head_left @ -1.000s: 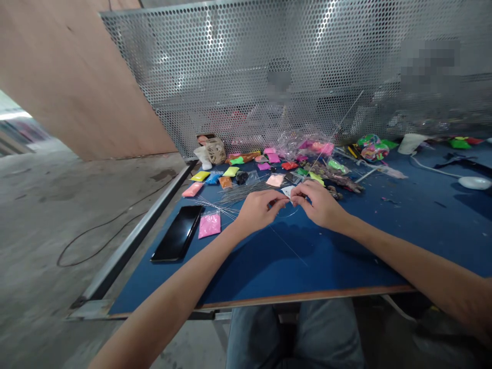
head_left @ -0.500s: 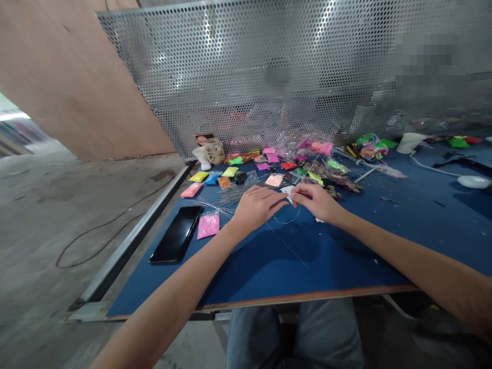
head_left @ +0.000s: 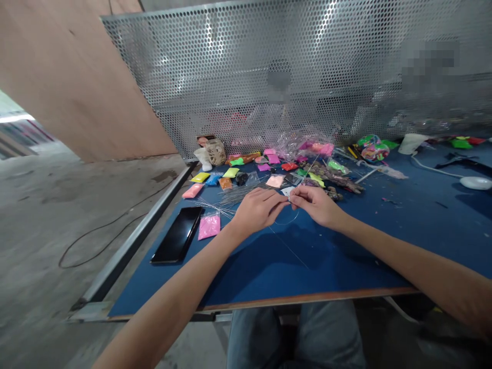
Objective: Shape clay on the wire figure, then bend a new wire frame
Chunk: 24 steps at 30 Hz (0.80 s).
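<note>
My left hand (head_left: 258, 209) and my right hand (head_left: 314, 203) meet fingertip to fingertip above the blue table. Between them a small flat white piece (head_left: 286, 191) shows just behind the fingertips. The left fingers are closed at its edge, and the right thumb and forefinger pinch a thin wire (head_left: 287, 223) beside it. This wire curves in a loop below the hands, and a straight end trails toward the table front. The exact grip points are hidden by the fingers. Behind my left hand lies a bundle of thin metal wires (head_left: 238, 195).
A black phone (head_left: 177, 236) and a pink clay packet (head_left: 209, 226) lie left on the blue table (head_left: 261, 277). Several coloured packets, brownish figures (head_left: 338, 179) and crumpled clear plastic (head_left: 288, 146) stand behind. A perforated metal screen (head_left: 230, 77) borders the back; a white mouse-like object (head_left: 475, 183) lies right.
My fingertips have drawn closer together, covering more of the white piece. A pale piece by my right wrist is now out of sight. The view has shifted slightly.
</note>
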Motion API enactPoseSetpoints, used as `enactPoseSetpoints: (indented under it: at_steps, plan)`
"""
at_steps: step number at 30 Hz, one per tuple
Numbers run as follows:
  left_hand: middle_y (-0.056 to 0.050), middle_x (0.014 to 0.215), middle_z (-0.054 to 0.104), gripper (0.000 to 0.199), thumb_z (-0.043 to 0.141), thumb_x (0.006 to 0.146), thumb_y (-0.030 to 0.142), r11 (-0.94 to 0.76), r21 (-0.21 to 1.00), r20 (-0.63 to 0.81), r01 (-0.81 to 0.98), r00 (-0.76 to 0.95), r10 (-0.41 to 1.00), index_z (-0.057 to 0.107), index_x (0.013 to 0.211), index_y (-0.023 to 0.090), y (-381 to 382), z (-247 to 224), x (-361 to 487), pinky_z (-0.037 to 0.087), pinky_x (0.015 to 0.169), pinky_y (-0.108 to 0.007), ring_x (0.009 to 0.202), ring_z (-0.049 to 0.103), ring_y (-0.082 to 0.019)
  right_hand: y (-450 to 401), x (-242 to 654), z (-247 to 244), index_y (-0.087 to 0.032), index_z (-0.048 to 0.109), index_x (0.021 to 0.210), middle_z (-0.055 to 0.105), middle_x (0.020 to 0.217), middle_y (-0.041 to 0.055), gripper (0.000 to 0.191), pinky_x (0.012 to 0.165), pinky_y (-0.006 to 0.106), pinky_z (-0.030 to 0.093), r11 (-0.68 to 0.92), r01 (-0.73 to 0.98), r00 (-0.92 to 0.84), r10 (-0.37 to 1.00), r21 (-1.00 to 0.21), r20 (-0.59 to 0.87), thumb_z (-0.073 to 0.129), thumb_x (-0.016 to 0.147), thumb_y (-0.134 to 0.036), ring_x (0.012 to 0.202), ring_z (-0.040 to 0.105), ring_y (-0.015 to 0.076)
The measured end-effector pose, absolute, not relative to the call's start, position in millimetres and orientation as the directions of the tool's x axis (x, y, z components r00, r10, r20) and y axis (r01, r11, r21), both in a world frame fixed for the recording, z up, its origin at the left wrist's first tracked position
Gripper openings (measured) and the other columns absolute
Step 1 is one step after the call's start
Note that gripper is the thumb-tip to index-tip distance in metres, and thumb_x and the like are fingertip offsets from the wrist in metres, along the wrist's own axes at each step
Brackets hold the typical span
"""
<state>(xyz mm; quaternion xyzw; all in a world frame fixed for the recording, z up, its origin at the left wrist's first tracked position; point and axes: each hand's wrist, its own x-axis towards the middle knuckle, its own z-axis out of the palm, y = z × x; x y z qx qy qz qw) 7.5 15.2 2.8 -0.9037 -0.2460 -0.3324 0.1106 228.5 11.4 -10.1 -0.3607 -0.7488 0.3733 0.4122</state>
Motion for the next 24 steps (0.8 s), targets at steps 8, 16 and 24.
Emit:
enactPoseSetpoints:
  at_steps: [8,16,24]
  plan:
    - [-0.001,0.080,0.073,0.027,0.059,0.098,0.037,-0.722,0.533,0.566,0.441,0.450,0.691,0.071,0.083,0.018,7,8,17,0.047,0.072,-0.026,0.073,0.065,-0.013,3,227,-6,-0.021,0.062,0.089,0.067,0.079,0.0015,0.018,0.073,0.032,0.044,0.630,0.369,-0.352,0.775,-0.684,0.524,0.054,0.100,-0.032,0.076,0.061,0.0177]
    - [-0.002,0.076,0.070,0.036,0.058,0.098,0.043,-0.571,0.780,0.393,0.257,0.509,0.766,0.067,0.074,0.016,6,13,19,0.047,0.074,-0.026,0.074,0.062,-0.013,7,234,-7,-0.021,0.063,0.093,0.072,0.085,0.0036,0.011,0.087,0.039,0.042,0.834,0.545,-0.459,0.375,-0.078,0.806,0.054,0.100,-0.020,0.088,0.061,0.0216]
    - [-0.002,0.091,0.076,0.022,0.059,0.099,0.034,-0.779,0.437,0.592,0.450,0.508,0.626,0.072,0.092,0.019,12,8,13,0.050,0.084,-0.030,0.086,0.069,-0.015,9,233,-8,-0.020,0.065,0.088,0.072,0.085,0.0041,0.015,0.088,0.040,0.041,0.785,0.540,-0.375,0.548,-0.304,0.748,0.057,0.099,-0.027,0.086,0.062,0.0214]
